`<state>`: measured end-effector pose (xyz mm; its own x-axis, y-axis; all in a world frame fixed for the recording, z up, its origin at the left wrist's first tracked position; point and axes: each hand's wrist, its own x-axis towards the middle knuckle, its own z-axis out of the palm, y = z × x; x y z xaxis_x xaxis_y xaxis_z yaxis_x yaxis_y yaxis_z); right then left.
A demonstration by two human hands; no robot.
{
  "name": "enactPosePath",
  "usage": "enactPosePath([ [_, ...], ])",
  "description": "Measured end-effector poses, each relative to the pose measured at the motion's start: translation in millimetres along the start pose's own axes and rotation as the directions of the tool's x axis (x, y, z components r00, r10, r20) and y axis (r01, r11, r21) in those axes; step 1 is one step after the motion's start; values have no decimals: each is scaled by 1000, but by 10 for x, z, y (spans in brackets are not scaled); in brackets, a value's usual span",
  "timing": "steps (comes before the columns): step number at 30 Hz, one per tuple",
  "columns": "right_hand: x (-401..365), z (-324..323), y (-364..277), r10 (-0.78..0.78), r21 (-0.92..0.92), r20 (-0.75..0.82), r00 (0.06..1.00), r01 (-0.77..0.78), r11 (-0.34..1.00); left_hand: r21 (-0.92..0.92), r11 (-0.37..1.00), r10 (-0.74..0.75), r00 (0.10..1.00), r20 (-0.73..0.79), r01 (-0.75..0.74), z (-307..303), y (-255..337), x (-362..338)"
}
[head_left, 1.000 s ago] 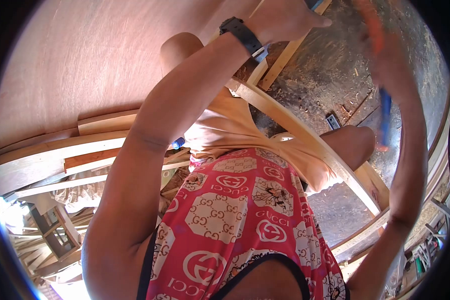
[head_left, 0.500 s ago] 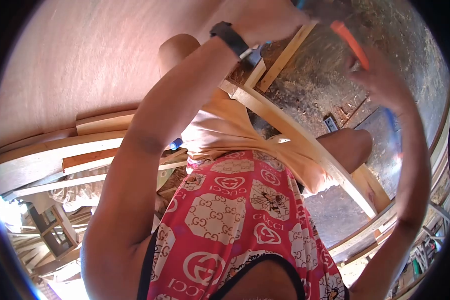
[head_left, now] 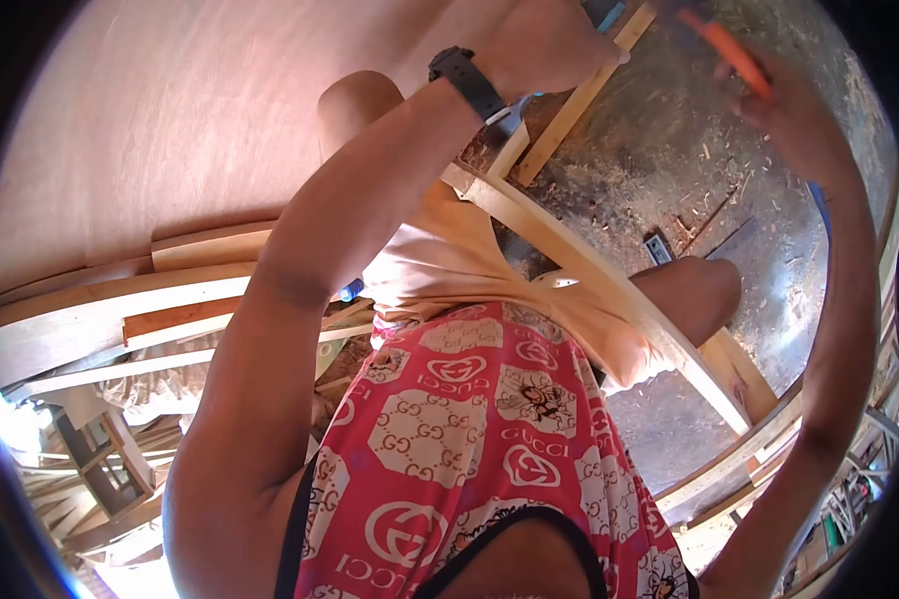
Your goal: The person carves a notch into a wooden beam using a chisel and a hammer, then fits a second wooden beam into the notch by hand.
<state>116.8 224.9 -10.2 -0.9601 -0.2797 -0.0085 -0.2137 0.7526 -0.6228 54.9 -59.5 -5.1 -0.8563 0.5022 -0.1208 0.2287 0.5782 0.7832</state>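
Observation:
My left hand (head_left: 554, 48), below a wrist with a black watch (head_left: 467, 82), is closed at the top of the view beside a wooden strip (head_left: 584, 98). Its fingertips are partly hidden, and I cannot make out what they hold. My right hand (head_left: 784, 105) is wrapped round the orange handle of a hammer (head_left: 735, 58). The hammer's dark head is smeared by motion near the top edge, to the right of my left hand. A large pale wooden panel (head_left: 170, 120) rises at the left.
A long pale board (head_left: 589, 260) runs diagonally past my legs. Wood shavings and a small metal piece (head_left: 656, 249) lie on the dark floor (head_left: 689, 180). Stacked timber (head_left: 120, 299) lies at the left, with a small wooden frame (head_left: 105, 449) below it.
My right hand has moved up and to the right with the hammer, away from my left hand. The left hand has shifted only slightly.

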Motion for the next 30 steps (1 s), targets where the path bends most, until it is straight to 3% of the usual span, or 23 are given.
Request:
enactPosePath([
  [1, 107, -234, -14, 54, -22, -9, 998, -54, 998, 47, 999, 11, 1000, -17, -10, 0, -28, 16],
  [2, 193, -434, -407, 518, 90, 67, 853, -522, 848, 95, 995, 15, 999, -32, -12, 9, -63, 12],
  [3, 252, -418, -172, 515, 86, 72, 854, -519, 850, 91, 996, 11, 999, -37, -7, 20, -90, 20],
  [4, 333, -376, 276, 518, 421, 17, 855, -476, 772, 84, 996, 11, 999, -41, -7, 40, -112, 32],
  [5, 357, -300, 528, 536, 706, -37, 844, -357, 612, 80, 997, 15, 999, -46, -11, 47, -125, 53],
  [6, 261, -96, 326, 531, 708, -43, 847, -349, 614, 86, 996, 19, 998, -51, -15, 50, -176, 72],
  [7, 70, 188, -90, 289, 331, -59, 955, -255, 908, 162, 984, 80, 995, -55, -70, 94, -253, 57],
  [8, -21, 315, -329, 41, -103, 34, 999, -37, 994, 243, 962, 145, 988, -61, -126, 106, -279, 72],
  [9, -44, 222, -388, 47, -96, 26, 999, -44, 994, 249, 960, 148, 988, -51, -131, 78, -234, 56],
  [11, -21, -85, -499, 193, 107, 189, 963, -216, 971, -195, 972, -85, 967, 239, 133, -83, -104, -44],
  [12, -74, -73, -514, 196, 109, 190, 962, -219, 970, -196, 971, -85, 966, 243, 135, -141, -79, -186],
  [14, -172, -43, -520, 169, 31, 25, 985, -170, 985, -173, 983, 51, 998, -23, -54, -230, 16, -474],
  [15, -229, -31, -571, 167, 33, 27, 986, -168, 985, -172, 984, 48, 999, -25, -52, -226, 86, -581],
  [17, -338, 39, -676, 502, 280, 21, 865, -487, 827, -166, 986, -72, 899, -431, -1, -243, 224, -760],
  [18, -363, 83, -649, 501, 283, 29, 865, -488, 826, -181, 976, -178, 915, -361, 119, -365, 460, -705],
  [19, -412, 115, -602, 517, 327, 18, 856, -494, 806, -182, 975, -188, 914, -358, 129, -395, 572, -642],
  [24, -585, 176, -608, 563, 407, 1, 827, -514, 755, -105, 994, -54, 986, -157, 38, -252, 598, -294],
  [30, -773, 194, -621, 583, 395, 21, 812, -542, 741, 135, 984, -108, 993, -54, 114, -139, 427, -137],
])
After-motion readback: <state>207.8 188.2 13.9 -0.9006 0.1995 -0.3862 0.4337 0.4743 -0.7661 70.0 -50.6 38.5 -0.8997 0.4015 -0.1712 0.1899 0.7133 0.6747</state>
